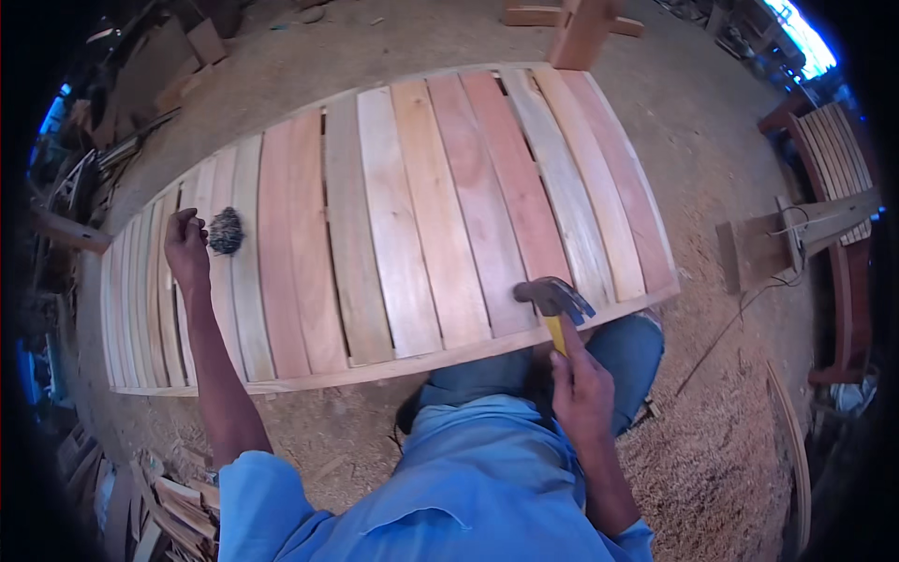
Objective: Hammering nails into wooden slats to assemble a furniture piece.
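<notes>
My right hand (582, 386) is wrapped round the yellow handle of a claw hammer (554, 298). The hammer's dark metal head is over the near edge of a long slatted wooden panel (412, 253), close to a pinkish slat. Farther left, my left hand (187, 234) is raised over the panel with its fingers curled together; whatever they may pinch is too small to make out. Just right of those fingers, a dark heap of nails (226, 231) rests on the slats. The slats vary from pale to reddish, with narrow dark gaps between some.
A wooden post (581, 36) rises at the panel's far right corner. To the right stand a timber beam (796, 229) with a cord and a slatted wooden piece (833, 150). Wood shavings (721, 468) cover the floor at lower right; offcuts (183, 510) are piled at lower left.
</notes>
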`<state>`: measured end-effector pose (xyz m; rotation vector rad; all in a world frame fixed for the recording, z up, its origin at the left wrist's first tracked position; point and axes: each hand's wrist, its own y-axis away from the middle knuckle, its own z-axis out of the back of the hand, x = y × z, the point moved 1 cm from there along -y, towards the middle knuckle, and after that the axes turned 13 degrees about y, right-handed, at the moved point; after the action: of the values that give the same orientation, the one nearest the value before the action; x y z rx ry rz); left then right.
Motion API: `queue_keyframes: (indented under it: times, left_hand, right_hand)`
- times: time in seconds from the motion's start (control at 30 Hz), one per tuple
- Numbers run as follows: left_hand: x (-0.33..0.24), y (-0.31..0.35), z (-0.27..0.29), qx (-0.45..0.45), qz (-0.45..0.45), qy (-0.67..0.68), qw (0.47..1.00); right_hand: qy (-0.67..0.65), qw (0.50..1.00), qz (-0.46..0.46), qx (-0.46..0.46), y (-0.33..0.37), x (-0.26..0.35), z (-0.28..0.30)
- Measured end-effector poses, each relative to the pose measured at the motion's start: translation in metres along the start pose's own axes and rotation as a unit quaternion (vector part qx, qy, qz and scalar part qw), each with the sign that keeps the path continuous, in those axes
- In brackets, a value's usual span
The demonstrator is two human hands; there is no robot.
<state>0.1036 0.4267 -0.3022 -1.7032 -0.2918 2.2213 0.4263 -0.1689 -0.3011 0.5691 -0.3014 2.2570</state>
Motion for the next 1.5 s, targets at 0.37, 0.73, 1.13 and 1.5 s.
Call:
queue_keyframes:
  times: [0.37,0.73,1.13,1.5]
  left_hand:
    - [-0.136,0.312,-0.166,0.265,0.106,0.168,0.943]
    - [-0.152,0.357,-0.198,0.276,-0.020,0.081,0.958]
    - [-0.149,0.385,-0.211,0.286,-0.093,-0.019,0.953]
    - [-0.145,0.386,-0.214,0.280,-0.102,-0.049,0.953]
  right_hand:
    - [0.075,0.997,0.004,0.035,0.006,-0.010,-0.004]
    - [0.053,0.996,0.068,-0.018,0.023,-0.004,-0.001]
    - [-0.034,0.989,0.132,-0.062,0.035,0.030,0.044]
    - [0.034,0.994,0.098,0.043,0.035,0.023,0.014]
